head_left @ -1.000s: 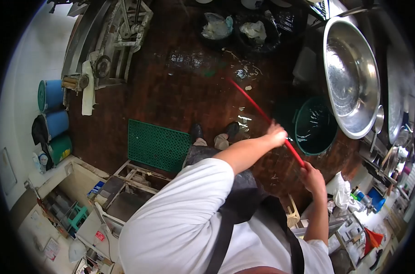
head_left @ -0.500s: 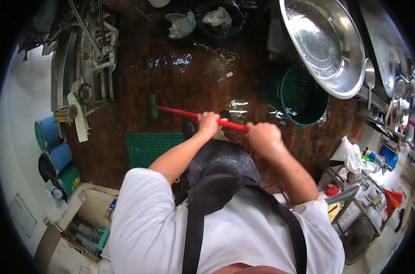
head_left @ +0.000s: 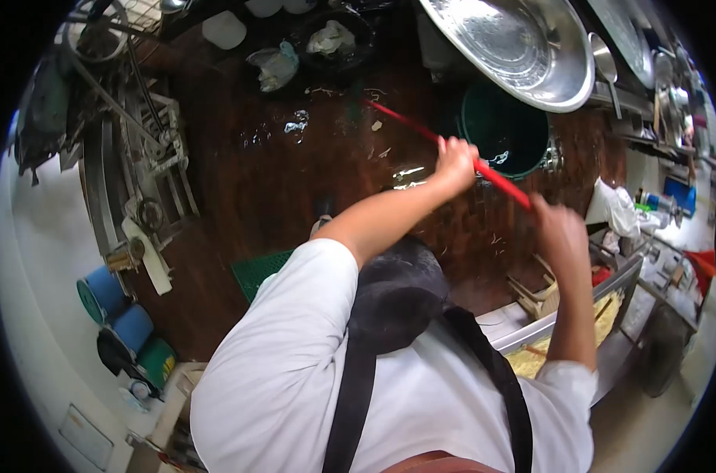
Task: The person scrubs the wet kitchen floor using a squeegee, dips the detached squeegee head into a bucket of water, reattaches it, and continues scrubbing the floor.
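A long-handled floor brush [head_left: 421,128] slants across the middle of the view, its red pole held in both fists. My left hand [head_left: 456,163] is closed around the pole partway down. Higher up, my right hand [head_left: 561,229] grips near the pole's upper end, smeared by motion. The green head is blurred and dim against the dark, wet wooden floor [head_left: 295,173]. Small pale scraps [head_left: 376,125] lie on the floor close to the head.
On the right, a large metal basin [head_left: 523,47] overhangs a dark green tub [head_left: 504,130]. Bagged bins [head_left: 275,67] stand at the far side. Machinery [head_left: 149,173] lines the left, above blue containers [head_left: 103,293]. A green mat [head_left: 255,272] lies by my left arm.
Both hands have carried the brush forward and to the right, its head now far out near the bins. My view has shifted, and my left arm reaches farther forward.
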Action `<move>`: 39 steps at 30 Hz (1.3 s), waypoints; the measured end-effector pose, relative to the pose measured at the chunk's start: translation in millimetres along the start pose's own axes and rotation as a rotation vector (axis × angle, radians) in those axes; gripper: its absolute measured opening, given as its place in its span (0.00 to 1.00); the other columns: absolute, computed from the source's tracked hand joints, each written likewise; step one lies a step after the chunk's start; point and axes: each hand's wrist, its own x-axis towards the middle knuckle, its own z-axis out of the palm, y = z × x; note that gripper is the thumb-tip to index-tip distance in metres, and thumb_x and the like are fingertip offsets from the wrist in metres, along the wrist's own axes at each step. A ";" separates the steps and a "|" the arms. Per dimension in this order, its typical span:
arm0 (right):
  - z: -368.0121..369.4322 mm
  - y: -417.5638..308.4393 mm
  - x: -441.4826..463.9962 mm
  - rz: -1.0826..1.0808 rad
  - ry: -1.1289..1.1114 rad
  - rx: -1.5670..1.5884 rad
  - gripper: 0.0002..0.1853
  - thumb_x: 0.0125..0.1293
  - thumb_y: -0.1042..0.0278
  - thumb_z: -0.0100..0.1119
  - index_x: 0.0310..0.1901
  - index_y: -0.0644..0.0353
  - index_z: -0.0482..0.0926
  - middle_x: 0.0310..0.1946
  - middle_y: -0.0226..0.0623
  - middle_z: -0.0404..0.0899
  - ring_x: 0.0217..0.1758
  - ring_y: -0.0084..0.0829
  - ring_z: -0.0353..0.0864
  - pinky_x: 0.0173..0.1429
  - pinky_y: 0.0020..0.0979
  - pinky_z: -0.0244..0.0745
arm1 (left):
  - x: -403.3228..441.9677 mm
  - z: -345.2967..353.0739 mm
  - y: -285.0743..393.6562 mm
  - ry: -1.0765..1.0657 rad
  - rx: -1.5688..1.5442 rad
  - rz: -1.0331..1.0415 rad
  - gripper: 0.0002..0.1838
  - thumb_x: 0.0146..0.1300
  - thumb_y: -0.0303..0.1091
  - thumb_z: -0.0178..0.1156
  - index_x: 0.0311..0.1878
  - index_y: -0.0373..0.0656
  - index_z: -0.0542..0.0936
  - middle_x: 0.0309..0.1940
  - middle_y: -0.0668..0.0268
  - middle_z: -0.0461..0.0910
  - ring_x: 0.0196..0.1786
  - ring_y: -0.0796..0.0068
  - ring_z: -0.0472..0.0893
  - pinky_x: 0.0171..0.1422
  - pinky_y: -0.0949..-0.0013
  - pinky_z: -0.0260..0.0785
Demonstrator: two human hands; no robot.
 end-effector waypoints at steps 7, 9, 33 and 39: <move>65.2 -30.9 -220.6 0.586 -0.625 0.613 0.15 0.71 0.56 0.61 0.47 0.60 0.80 0.36 0.56 0.83 0.43 0.59 0.82 0.46 0.53 0.75 | -170.3 4.1 88.9 -0.908 -0.051 0.404 0.10 0.53 0.45 0.70 0.34 0.53 0.86 0.34 0.64 0.84 0.48 0.59 0.81 0.69 0.42 0.60; 69.5 -64.9 -254.7 0.716 -0.640 0.769 0.15 0.71 0.55 0.60 0.51 0.57 0.81 0.36 0.56 0.83 0.44 0.58 0.83 0.46 0.51 0.76 | -209.2 7.8 85.2 -1.104 -0.188 0.418 0.08 0.54 0.44 0.71 0.35 0.56 0.86 0.34 0.67 0.85 0.49 0.58 0.82 0.62 0.47 0.63; 259.7 -237.0 -139.3 0.720 -0.145 1.321 0.19 0.70 0.54 0.55 0.58 0.52 0.75 0.38 0.55 0.84 0.42 0.60 0.83 0.47 0.53 0.76 | -132.5 36.9 -112.3 -0.800 0.472 0.891 0.21 0.58 0.58 0.64 0.26 0.49 0.86 0.25 0.60 0.82 0.38 0.54 0.83 0.53 0.51 0.72; 215.8 -211.7 -395.8 0.872 -0.527 1.297 0.16 0.73 0.57 0.57 0.55 0.57 0.79 0.32 0.47 0.83 0.38 0.45 0.84 0.48 0.43 0.76 | -352.1 31.0 22.1 -1.041 0.190 0.856 0.12 0.55 0.49 0.65 0.26 0.52 0.85 0.28 0.67 0.83 0.41 0.61 0.81 0.48 0.54 0.69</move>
